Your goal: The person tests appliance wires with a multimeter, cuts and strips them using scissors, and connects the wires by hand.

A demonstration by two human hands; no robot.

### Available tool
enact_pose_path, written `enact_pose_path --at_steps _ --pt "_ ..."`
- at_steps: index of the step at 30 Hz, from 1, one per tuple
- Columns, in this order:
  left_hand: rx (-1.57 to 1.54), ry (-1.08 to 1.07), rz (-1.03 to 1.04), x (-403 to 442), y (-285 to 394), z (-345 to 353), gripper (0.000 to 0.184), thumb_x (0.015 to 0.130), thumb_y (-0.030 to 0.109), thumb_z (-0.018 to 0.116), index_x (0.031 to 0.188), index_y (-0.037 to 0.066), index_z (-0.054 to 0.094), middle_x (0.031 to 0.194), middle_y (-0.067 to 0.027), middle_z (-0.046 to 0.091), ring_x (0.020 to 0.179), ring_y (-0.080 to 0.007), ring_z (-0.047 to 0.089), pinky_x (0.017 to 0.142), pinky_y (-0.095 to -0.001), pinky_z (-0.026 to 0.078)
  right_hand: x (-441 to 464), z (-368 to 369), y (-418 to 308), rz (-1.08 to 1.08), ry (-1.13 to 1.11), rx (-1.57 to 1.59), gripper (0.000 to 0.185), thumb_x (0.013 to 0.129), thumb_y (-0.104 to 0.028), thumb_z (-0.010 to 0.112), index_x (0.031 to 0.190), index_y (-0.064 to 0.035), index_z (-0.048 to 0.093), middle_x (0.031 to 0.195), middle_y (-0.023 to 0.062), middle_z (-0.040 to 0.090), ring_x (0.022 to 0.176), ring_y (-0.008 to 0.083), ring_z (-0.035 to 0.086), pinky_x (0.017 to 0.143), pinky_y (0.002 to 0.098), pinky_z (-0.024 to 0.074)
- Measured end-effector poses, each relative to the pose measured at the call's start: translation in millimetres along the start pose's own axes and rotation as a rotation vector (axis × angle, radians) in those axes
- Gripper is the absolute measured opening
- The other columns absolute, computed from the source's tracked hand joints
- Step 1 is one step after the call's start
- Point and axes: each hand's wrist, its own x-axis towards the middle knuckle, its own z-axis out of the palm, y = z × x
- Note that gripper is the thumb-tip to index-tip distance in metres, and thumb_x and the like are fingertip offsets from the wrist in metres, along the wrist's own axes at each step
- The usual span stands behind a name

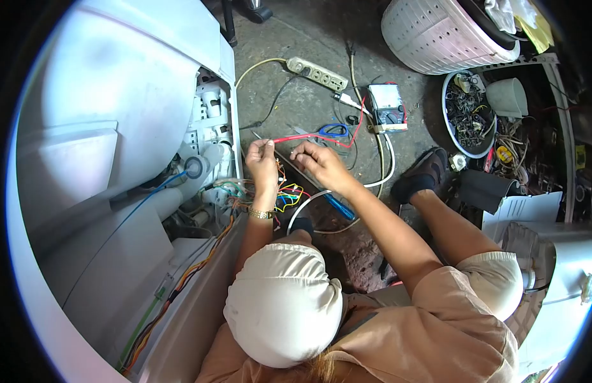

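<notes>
My left hand (263, 163) is closed, its thumb and fingers pinching the end of a red test probe (295, 137). The probe's red lead runs right toward an analog multimeter (388, 105) on the floor. My right hand (321, 165) is just right of the left one, fingers curled and pinched together; whatever they hold is too small to make out. Below the hands hangs a bundle of coloured wires (289, 196) by the opened white appliance (104, 102). Blue-handled scissors (334, 131) lie beyond the right hand. A screwdriver with a blue handle (339, 207) lies under the right forearm.
A power strip (317, 74) with plugged cords lies on the floor ahead. To the right stand a white perforated basket (430, 38) and a basin of small metal parts (468, 115). A white cable (390, 159) loops across the floor near my foot (427, 172).
</notes>
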Motion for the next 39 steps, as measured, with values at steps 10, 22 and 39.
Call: enact_pose_path --at_steps 10,22,39 --pt "0.004 -0.015 0.11 11 -18 -5 0.001 0.089 0.005 0.057 0.089 0.006 0.056 0.074 0.002 0.053 0.061 -0.0025 0.045 0.049 -0.0183 0.034 1 19 -7 -0.212 0.071 -0.304 0.022 0.084 -0.022 0.056 0.105 -0.0157 0.057 0.08 0.0134 0.066 0.075 0.0354 0.063 0.065 0.0458 0.0483" --pt "0.139 -0.183 0.184 5 -14 -1 0.003 0.09 0.005 0.054 0.092 0.002 0.054 0.072 -0.0023 0.062 0.061 -0.0041 0.053 0.05 -0.0175 0.038 6 18 -14 -0.111 0.275 -0.317 0.011 0.083 -0.015 0.06 0.092 -0.0084 0.06 0.079 0.0141 0.064 0.071 0.0345 0.062 0.059 0.0412 0.0462" --pt "-0.006 0.08 0.029 10 -14 -4 0.005 0.088 0.005 0.058 0.089 0.001 0.056 0.071 0.0025 0.053 0.06 -0.0025 0.042 0.051 -0.0197 0.033 -18 30 -3 -0.157 0.225 -0.14 0.028 0.08 -0.011 0.062 0.108 -0.0093 0.057 0.082 0.0138 0.066 0.076 0.0287 0.066 0.067 0.0356 0.0501"
